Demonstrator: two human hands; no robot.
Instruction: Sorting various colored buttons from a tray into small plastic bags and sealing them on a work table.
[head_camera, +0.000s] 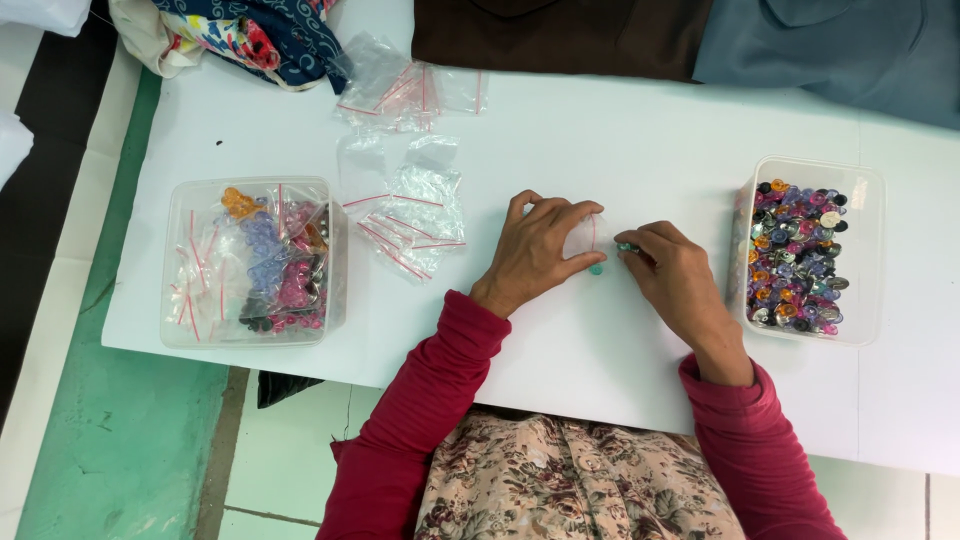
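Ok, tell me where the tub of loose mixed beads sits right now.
In the head view, the tub of loose beads stands on the white table at the far right, just beyond the right hand.

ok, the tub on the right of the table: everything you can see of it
The clear plastic tub is rectangular with rounded corners, lidless, upright near the white table's right end. Small mixed beads in purple, orange, black, pink and silver fill it roughly level. The right hand is beside it, not touching.
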